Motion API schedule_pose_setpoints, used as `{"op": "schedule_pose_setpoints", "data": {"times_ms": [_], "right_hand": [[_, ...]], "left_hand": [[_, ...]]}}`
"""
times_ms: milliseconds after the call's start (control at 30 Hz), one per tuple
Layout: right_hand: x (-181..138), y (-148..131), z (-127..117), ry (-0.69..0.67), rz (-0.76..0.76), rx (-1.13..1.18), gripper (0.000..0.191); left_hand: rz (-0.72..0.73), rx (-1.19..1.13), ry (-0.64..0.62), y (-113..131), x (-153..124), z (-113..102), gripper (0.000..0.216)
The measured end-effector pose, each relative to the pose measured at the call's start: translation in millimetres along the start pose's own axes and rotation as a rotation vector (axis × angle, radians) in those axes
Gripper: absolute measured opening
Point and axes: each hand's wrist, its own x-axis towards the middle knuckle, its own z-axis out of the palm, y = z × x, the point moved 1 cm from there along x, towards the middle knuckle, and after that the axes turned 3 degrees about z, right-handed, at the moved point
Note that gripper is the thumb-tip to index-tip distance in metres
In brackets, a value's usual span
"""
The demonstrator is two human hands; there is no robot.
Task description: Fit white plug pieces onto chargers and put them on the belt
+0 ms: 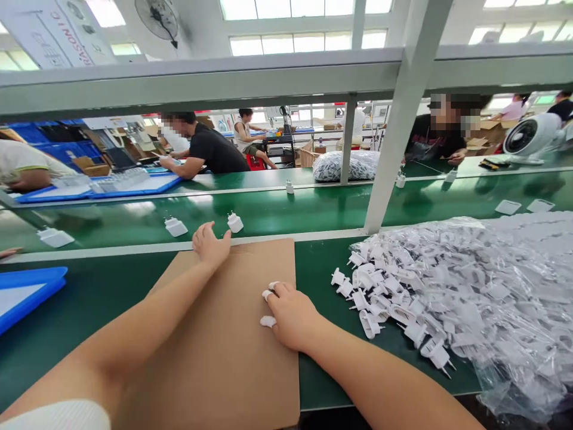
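Right hand (290, 316): its fingers are curling under, so anything inside is staying hidden.
Flat brown cardboard sheet (233, 370): the left arm (134, 334) is covering its left side.
Blue plastic tray (27, 292): the left edge is cutting it off.
Clear plastic bag of small white plug parts (505, 298): it is running off the right edge.
Small white plug (289, 187): it is looking too tiny to make out.
Another person's fingertips (9, 252): only the tips are poking in.

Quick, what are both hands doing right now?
Left hand: open, empty, beside a white charger plug.
Right hand: fingers curled on the brown board; grip cannot be told.
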Motion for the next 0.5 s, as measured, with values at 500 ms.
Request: {"op": "schedule_pose_setpoints", "data": {"times_ms": [500], "right_hand": [[9.4, 14.6, -1.2, 0.059, 0.090, 0.185, 0.029]], "left_hand": [[-0.064, 0.281, -0.458, -75.7, -67.4, -64.5, 0.083]]}}
